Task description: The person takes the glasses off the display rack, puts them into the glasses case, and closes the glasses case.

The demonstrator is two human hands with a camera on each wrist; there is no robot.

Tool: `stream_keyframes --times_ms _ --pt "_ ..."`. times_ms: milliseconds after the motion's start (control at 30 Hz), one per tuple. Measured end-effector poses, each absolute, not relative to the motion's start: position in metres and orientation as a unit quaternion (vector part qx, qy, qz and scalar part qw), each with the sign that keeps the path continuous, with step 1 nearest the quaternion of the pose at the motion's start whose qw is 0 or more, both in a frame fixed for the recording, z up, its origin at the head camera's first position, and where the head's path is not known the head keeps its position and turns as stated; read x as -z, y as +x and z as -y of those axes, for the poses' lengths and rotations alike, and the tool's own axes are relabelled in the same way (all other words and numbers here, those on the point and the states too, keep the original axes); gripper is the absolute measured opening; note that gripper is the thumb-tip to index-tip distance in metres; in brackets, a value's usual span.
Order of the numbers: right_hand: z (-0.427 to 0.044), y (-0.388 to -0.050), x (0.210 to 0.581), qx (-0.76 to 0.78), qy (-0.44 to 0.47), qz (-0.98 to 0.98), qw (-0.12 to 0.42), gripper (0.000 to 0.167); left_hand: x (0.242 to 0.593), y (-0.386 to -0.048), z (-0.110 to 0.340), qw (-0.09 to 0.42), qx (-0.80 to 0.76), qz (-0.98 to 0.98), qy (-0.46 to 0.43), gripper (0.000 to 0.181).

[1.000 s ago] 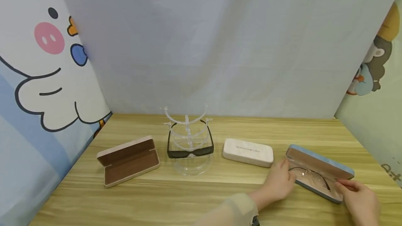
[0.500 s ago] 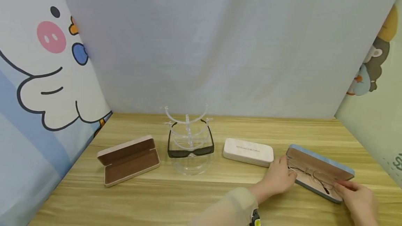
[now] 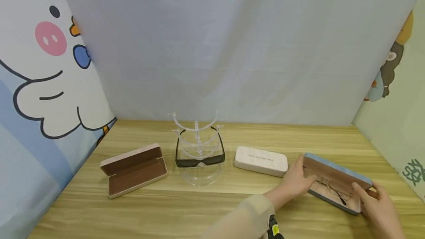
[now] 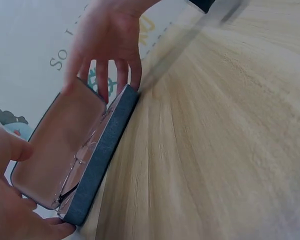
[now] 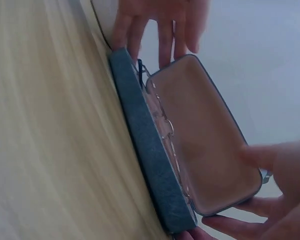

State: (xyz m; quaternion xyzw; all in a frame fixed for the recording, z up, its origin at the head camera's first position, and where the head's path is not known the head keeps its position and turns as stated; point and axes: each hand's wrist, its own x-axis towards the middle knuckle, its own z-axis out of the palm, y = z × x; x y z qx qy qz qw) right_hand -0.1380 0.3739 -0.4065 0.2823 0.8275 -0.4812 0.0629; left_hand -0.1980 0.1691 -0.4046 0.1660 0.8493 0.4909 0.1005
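Note:
A blue glasses case [image 3: 335,204] stands with its lid [image 3: 338,169] raised, at the right of the table in the head view. Thin metal-rimmed glasses [image 3: 340,197], with dark temple tips, lie in its pale lining. My left hand [image 3: 296,179] holds the case's left end, thumb at the front of the lid and fingers round the end. At the opposite end my right hand [image 3: 380,206] grips the lid, its thumb [image 5: 262,156] on the inner face and other fingers behind. The right wrist view shows the left hand's fingers [image 5: 135,37] along the far end.
A closed white glasses case [image 3: 261,160] lies just left of my left hand. Black sunglasses [image 3: 200,161] hang on a clear display stand [image 3: 197,135] mid-table. Further left, a second case [image 3: 136,174] lies open with a brown lining. A grey cloth [image 3: 212,47] hangs behind.
My right hand has shifted from the case's front right corner to round the lid's end. My left hand's fingers have risen along the lid's left end. The glasses now lie lower in the case.

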Motion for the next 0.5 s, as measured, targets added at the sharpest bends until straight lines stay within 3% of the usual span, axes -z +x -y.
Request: stream_keyframes --times_ms 233,500 --pt "-0.378 -0.139 0.41 0.547 0.314 -0.776 0.001 0.096 0.41 -0.195 -0.165 0.094 -0.492 -0.847 0.18 0.065" --pt "-0.375 -0.134 0.407 0.545 0.31 -0.779 0.004 0.097 0.416 -0.191 -0.168 0.093 -0.52 -0.834 0.157 0.065"
